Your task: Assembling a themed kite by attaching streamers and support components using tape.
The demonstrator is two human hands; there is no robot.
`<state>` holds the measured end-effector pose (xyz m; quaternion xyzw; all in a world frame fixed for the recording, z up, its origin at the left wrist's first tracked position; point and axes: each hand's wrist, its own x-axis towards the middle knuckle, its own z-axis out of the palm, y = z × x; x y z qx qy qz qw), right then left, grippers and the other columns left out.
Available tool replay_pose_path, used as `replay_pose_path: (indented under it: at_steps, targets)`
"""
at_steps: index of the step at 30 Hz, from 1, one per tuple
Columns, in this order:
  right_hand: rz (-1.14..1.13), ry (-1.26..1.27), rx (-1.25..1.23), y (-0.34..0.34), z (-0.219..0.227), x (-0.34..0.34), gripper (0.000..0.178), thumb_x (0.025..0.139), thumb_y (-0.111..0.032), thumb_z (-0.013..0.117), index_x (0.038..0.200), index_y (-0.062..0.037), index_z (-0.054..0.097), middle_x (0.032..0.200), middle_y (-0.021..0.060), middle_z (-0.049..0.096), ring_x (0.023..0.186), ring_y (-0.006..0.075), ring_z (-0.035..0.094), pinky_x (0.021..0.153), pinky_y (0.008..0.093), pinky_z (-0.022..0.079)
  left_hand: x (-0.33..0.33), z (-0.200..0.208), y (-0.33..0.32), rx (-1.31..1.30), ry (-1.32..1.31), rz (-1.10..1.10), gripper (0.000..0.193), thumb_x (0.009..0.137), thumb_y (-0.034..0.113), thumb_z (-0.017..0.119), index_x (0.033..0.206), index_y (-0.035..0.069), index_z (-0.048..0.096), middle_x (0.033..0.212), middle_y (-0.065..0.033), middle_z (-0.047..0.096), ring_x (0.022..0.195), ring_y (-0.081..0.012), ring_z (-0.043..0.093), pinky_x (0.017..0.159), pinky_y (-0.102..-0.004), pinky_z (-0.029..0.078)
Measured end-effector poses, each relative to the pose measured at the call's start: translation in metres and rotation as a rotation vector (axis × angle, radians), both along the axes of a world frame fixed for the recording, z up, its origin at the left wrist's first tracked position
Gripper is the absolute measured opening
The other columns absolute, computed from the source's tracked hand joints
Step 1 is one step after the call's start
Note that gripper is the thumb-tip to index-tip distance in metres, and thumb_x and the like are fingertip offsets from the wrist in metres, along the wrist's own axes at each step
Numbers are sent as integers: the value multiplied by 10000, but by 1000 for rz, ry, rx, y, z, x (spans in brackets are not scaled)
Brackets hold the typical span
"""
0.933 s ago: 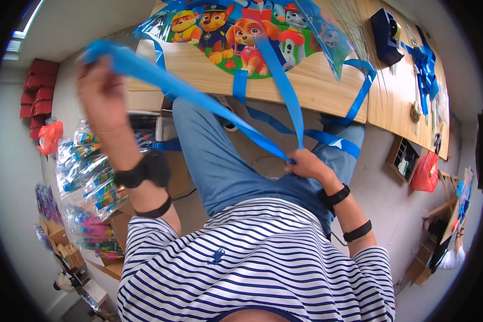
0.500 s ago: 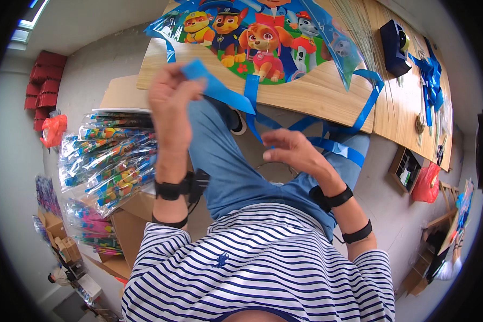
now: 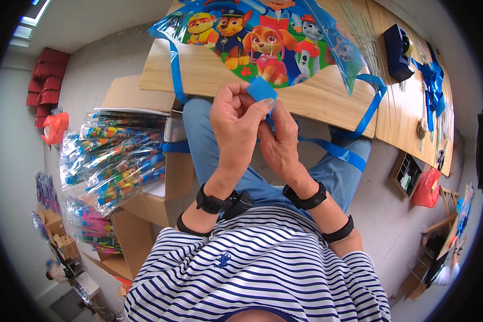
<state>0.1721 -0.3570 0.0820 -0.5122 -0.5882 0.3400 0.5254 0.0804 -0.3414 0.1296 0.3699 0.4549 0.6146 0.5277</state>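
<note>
My two hands meet over my lap, just short of the table edge. My left hand (image 3: 232, 121) is closed, with a flat blue ribbon (image 3: 262, 89) pinched between thumb and fingers and its broad end sticking up. Right beside it, my right hand (image 3: 280, 142) is closed on the same ribbon a little lower; its fingertips are partly hidden. More of the blue ribbon loops over my thighs and up to the table. Beyond my hands lies a colourful kite-like plastic sheet (image 3: 271, 48) printed with cartoon dogs, partly hanging over blue edging.
On the wooden table (image 3: 198, 67) stand a dark tape dispenser (image 3: 397, 53) and a bundle of blue ribbon (image 3: 432, 80), with thin rods nearby. At left, cardboard boxes (image 3: 131, 231) hold several wrapped printed packs (image 3: 118, 155). A red bag (image 3: 426, 185) hangs at right.
My left hand has moved right and down with the ribbon end. My right hand has risen to meet it and has closed on the ribbon.
</note>
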Motion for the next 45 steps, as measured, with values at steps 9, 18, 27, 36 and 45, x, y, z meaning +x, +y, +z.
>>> replay_pose_path:
  at_steps: [9, 18, 27, 36, 45]
  targets:
    - [142, 368, -396, 9, -10, 25, 122, 925, -97, 579, 988, -16, 646, 830, 14, 616, 730, 103, 552, 659, 266, 452, -18, -8, 6, 70, 142, -44, 429, 800, -37, 730, 1176, -35, 522, 987, -106, 639, 838, -113, 612, 754, -226, 517]
    - [209, 887, -874, 19, -41, 29, 164, 943, -158, 568, 975, -16, 645, 857, 2, 639, 764, 85, 594, 694, 256, 492, -10, -78, 36, -245, 138, -232, 483, 758, -18, 753, 1194, -33, 546, 964, -104, 667, 863, -112, 622, 695, -245, 508]
    - [234, 683, -954, 37, -106, 56, 153, 923, -123, 572, 978, -10, 660, 887, 23, 669, 771, 80, 622, 681, 223, 482, 3, -100, 41, 379, 1108, -62, 295, 781, 16, 639, 1073, -17, 617, 1058, -145, 650, 1023, -334, 606, 915, -437, 468]
    - [47, 763, -947, 24, -88, 43, 164, 911, -109, 527, 870, -41, 671, 736, -37, 598, 601, 35, 490, 526, 207, 347, 17, -111, 35, 466, 1321, -241, 317, 841, 30, 549, 1143, -32, 624, 1248, -160, 602, 1236, -313, 522, 1108, -484, 313]
    - [-2, 807, -956, 25, -82, 41, 172, 910, -87, 522, 919, -22, 681, 769, -24, 623, 633, 46, 529, 553, 205, 390, 17, -114, 38, 451, 1342, -281, 323, 863, 43, 536, 1167, -33, 617, 1265, -151, 596, 1259, -308, 506, 1137, -492, 273]
